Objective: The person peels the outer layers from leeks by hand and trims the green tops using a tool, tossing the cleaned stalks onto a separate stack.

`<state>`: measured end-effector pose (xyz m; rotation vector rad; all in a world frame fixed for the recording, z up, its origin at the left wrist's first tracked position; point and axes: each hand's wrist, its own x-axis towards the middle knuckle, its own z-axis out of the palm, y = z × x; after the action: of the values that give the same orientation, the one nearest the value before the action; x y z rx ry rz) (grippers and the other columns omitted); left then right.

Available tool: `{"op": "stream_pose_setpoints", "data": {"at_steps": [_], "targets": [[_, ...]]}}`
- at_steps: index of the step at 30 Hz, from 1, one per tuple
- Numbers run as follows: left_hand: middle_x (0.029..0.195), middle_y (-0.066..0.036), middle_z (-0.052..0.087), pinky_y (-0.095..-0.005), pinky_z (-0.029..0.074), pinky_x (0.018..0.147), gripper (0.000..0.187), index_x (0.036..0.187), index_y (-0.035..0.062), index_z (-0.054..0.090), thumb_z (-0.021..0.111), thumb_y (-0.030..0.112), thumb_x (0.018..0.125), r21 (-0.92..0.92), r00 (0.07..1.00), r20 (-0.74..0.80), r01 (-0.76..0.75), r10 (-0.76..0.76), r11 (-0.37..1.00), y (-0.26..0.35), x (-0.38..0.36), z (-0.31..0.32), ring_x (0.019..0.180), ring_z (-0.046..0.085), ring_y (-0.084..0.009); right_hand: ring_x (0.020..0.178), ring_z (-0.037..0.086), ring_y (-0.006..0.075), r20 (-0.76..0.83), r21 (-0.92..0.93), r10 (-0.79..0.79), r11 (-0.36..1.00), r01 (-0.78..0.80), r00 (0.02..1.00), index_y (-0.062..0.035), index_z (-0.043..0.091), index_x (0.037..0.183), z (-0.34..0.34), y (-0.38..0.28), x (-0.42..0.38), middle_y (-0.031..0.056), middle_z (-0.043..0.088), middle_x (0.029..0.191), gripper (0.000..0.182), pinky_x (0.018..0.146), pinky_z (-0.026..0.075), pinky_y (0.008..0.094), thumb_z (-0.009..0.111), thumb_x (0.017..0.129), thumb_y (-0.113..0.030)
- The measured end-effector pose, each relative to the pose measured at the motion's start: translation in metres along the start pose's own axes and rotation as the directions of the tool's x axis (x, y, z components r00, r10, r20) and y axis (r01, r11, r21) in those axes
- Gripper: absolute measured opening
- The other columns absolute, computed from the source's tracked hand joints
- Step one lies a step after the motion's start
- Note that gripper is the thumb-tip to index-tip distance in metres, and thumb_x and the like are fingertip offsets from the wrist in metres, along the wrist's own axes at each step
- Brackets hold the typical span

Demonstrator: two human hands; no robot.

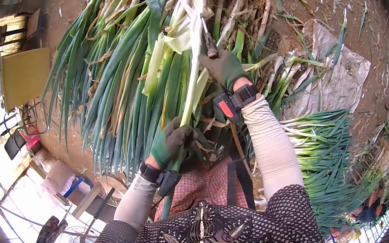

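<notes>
Big pile (pixel 126 76) of leafy stalks spread ahead of me, roots far, leaves toward me. Smaller heap (pixel 325 156) off right, pale ends inward. Sack (pixel 342 75) flat on the ground beyond the heap. My leek (pixel 190 83) lies in front of the pile, long axis running straight out from my lap, white end far, green end passing under my left wrist. Left hand (pixel 172 143), gloved, closed round its green part. Right hand (pixel 226 68), gloved, nearer the white end, just right of it, fingers wrapped on the knife (pixel 210 47). Blade points up along the white; contact, can't tell.
</notes>
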<state>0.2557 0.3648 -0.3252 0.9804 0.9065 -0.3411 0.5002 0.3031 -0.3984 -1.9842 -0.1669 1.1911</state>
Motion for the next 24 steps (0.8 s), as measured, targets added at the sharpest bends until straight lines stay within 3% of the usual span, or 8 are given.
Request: {"op": "stream_pose_setpoints", "data": {"at_steps": [8,11,12,14,15,18,21,24], "targets": [[0.09,-0.016,0.069,-0.0363,0.054,0.071,0.057,0.142,0.0051,0.044,0.061,0.018,0.089,0.686,0.997,0.082,-0.063,0.009,0.725,-0.026,-0.03,0.069,0.076,0.068,-0.0302,0.088,0.062,0.0173,0.003,0.382,-0.142,0.915,0.13,0.99,-0.0005,0.061,0.114,-0.007,0.058,-0.066,0.0089,0.066,0.098,0.054,0.08,0.051,0.0325,0.077,0.079,-0.037],[0.099,-0.02,0.069,-0.0362,0.054,0.078,0.048,0.134,0.0053,0.054,0.065,0.015,0.088,0.59,0.85,0.389,-0.527,0.356,0.612,-0.025,-0.018,0.065,0.088,0.069,-0.0337,0.081,0.06,0.0138,-0.096,0.499,-0.131,0.852,0.161,0.987,-0.003,0.063,0.123,-0.062,0.035,-0.134,0.0044,0.065,0.096,0.046,0.07,0.049,0.0267,0.074,0.084,-0.026],[0.105,-0.02,0.068,-0.0349,0.053,0.084,0.041,0.126,0.0044,0.06,0.066,0.01,0.086,0.657,0.858,0.281,-0.499,0.43,0.565,-0.008,-0.012,0.058,0.095,0.067,-0.0318,0.075,0.061,0.0124,-0.055,0.345,-0.143,0.926,0.154,0.988,-0.0052,0.061,0.125,-0.083,0.08,-0.133,0.0047,0.065,0.093,0.043,0.066,0.052,0.0257,0.072,0.087,-0.022],[0.113,-0.021,0.066,-0.0357,0.053,0.082,0.042,0.124,0.0007,0.059,0.07,0.014,0.086,0.698,0.815,-0.084,-0.363,0.574,0.618,-0.002,0.025,0.018,0.098,0.066,-0.0311,0.076,0.062,0.0118,-0.086,0.733,0.045,0.679,0.032,0.995,-0.003,0.056,0.128,-0.118,0.071,-0.165,0.0058,0.064,0.092,0.044,0.07,0.056,0.0266,0.069,0.088,-0.018],[0.117,-0.021,0.064,-0.0385,0.052,0.085,0.043,0.124,0.001,0.059,0.071,0.016,0.086,0.964,0.546,-0.022,-0.21,0.837,0.162,0.022,0.04,0.001,0.101,0.065,-0.0321,0.077,0.062,0.0125,-0.089,0.668,0.083,0.744,-0.003,0.993,-0.0022,0.054,0.129,-0.136,0.07,-0.184,0.0059,0.064,0.094,0.047,0.07,0.054,0.0261,0.069,0.086,-0.016],[0.116,-0.021,0.061,-0.046,0.047,0.093,0.051,0.125,0.0024,0.056,0.073,0.023,0.082,0.949,0.474,-0.162,-0.165,0.865,0.268,0.055,0.1,-0.081,0.106,0.059,-0.0398,0.095,0.061,0.0124,-0.042,0.559,0.09,0.828,-0.052,0.995,0.0008,0.052,0.133,-0.172,0.081,-0.228,0.0061,0.064,0.114,0.052,0.086,0.049,0.0273,0.069,0.086,-0.014],[0.119,-0.018,0.061,-0.0452,0.046,0.096,0.054,0.127,0.0039,0.056,0.074,0.026,0.08,0.967,0.385,0.114,-0.255,0.916,-0.013,0.11,0.116,-0.04,0.109,0.058,-0.0385,0.103,0.057,0.0141,0.093,0.482,0.137,0.861,-0.165,0.986,0.0011,0.041,0.142,-0.178,0.063,-0.249,0.0063,0.06,0.118,0.072,0.091,0.045,0.0273,0.073,0.079,-0.013],[0.135,-0.016,0.052,-0.0455,0.039,0.107,0.075,0.138,0.0165,0.05,0.081,0.018,0.071,0.986,0.573,0.148,-0.15,0.806,-0.074,0.122,0.146,0.017,0.125,0.048,-0.0373,0.09,0.055,0.0121,0.024,0.579,0.061,0.813,-0.064,0.998,0.0026,0.046,0.135,-0.17,0.05,-0.275,0.0033,0.06,0.101,0.068,0.082,0.044,0.0256,0.073,0.074,-0.013]]}}
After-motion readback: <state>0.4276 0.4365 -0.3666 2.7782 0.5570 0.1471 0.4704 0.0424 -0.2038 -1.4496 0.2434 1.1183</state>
